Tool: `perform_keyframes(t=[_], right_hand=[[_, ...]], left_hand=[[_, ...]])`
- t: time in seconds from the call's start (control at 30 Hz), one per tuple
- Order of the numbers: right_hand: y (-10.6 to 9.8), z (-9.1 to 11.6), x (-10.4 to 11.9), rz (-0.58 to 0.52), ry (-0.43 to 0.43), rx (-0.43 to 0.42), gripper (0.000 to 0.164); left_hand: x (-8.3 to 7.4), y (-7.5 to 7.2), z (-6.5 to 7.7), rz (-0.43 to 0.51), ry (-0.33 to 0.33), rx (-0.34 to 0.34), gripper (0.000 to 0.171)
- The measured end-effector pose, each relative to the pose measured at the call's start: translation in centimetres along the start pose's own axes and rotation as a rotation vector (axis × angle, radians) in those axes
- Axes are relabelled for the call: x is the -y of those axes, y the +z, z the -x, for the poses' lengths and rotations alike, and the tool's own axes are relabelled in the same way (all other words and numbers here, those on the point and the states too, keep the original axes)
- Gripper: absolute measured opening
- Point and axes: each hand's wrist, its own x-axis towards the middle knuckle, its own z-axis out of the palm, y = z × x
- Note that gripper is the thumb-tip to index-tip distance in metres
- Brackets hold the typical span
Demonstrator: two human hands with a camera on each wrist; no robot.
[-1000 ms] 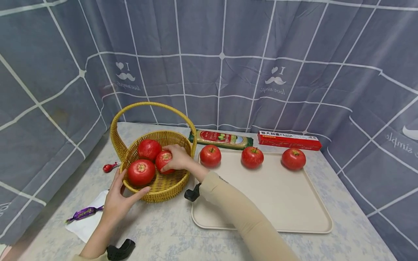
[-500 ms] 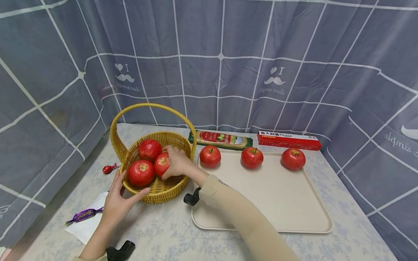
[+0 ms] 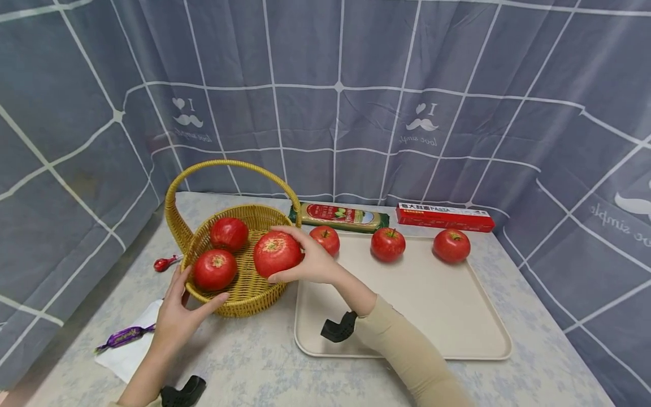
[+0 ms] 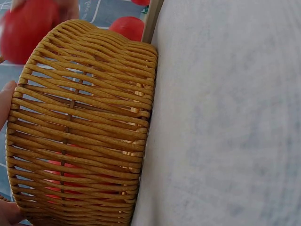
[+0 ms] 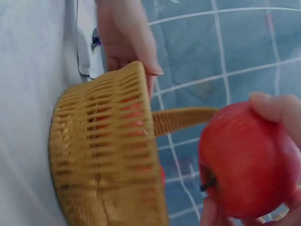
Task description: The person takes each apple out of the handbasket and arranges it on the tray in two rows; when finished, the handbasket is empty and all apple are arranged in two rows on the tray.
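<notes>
My right hand (image 3: 316,260) grips a red apple (image 3: 277,254) just above the right part of the yellow wicker basket (image 3: 247,308). In the right wrist view the held apple (image 5: 249,160), its dark stem showing, is apart from the basket's rim. My left hand (image 3: 179,316) holds the basket's near left side, thumb and fingers spread around the rim. Inside the basket lie two more apples, a front one (image 3: 215,270) and a back one (image 3: 229,234). Through the weave in the left wrist view, red apple skin (image 4: 66,176) shows.
Three apples, left (image 3: 325,239), middle (image 3: 388,245) and right (image 3: 451,246), line the far edge of a beige tray (image 3: 407,305). Behind are a green pasta packet (image 3: 341,217) and a red pasta box (image 3: 445,218). A lollipop (image 3: 165,263), purple candy (image 3: 124,337) and white paper (image 3: 127,359) lie left.
My right hand has lifted an apple from among the others in the basket and moved it up and right. The left hand stays at the basket's rim.
</notes>
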Motion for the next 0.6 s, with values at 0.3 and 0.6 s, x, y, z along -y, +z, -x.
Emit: perform_keyframes(t=[0.3, 0.6], right_hand=[[-4.3, 4.3, -1.8, -0.238, -0.074, -0.166, 0.081], [-6.4, 7.1, -4.6, -0.073, -0.070, -0.131, 0.076]], left_hand=[[0.0, 0.0, 0.0, 0.007, 0.000, 0.002, 0.108], [0.1, -0.1, 0.0, 0.029, 0.021, 0.014, 0.106]])
